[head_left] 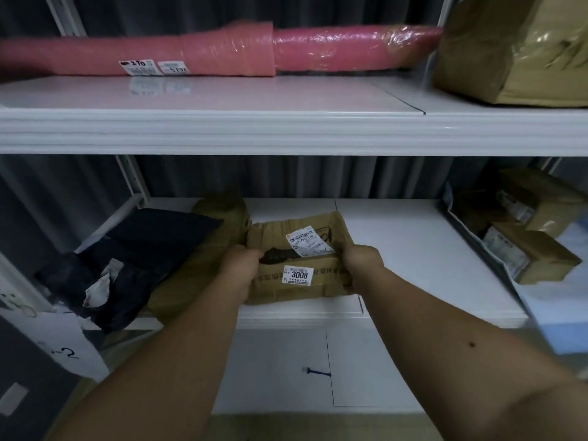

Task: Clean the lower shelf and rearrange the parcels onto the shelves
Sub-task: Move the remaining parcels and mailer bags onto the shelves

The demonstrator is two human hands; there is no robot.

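A brown cardboard parcel [305,246] with a white "3008" sticker sits at the front of the middle shelf [413,249]. My left hand [238,268] grips its left end and my right hand [361,265] grips its right end. Just left of it lie a tan taped parcel [203,249] and a black plastic bag parcel [127,262]. The lower shelf [280,370] below shows a small dark object [315,372] on its white surface.
On the top shelf [286,128] lie a long pink wrapped roll [222,49] and a large tan parcel [515,49] at the right. Several brown boxes [534,237] crowd the neighbouring shelf to the right. White upright posts frame the left side.
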